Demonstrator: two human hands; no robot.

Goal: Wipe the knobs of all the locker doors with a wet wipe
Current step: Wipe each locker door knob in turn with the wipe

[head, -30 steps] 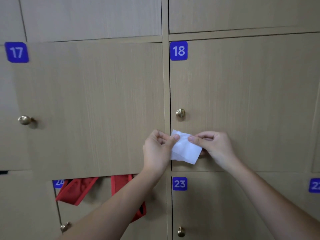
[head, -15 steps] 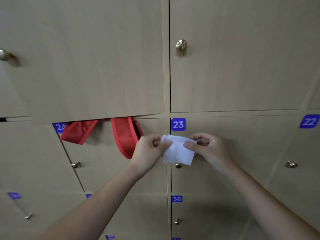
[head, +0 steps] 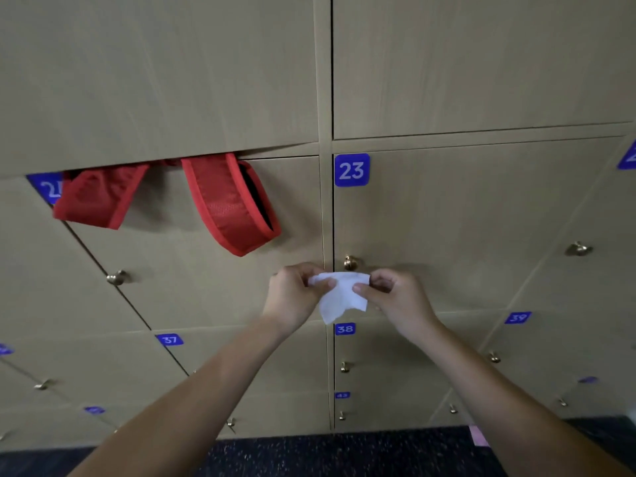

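Head view: wet wipe hides both hands' inner fingers.

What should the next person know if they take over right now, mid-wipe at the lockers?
Left hand: pinches the left edge of the wet wipe.
Right hand: pinches its right edge; the wipe hangs crumpled between both hands.
Position: in front of locker 23, just below its brass knob; the wipe is not on the knob yet.
Done: cannot tell from this view which knobs are wiped.
Left: the knob of 23, then the knobs of the lockers beside and below it.
Note: red straps hang from the locker above left.
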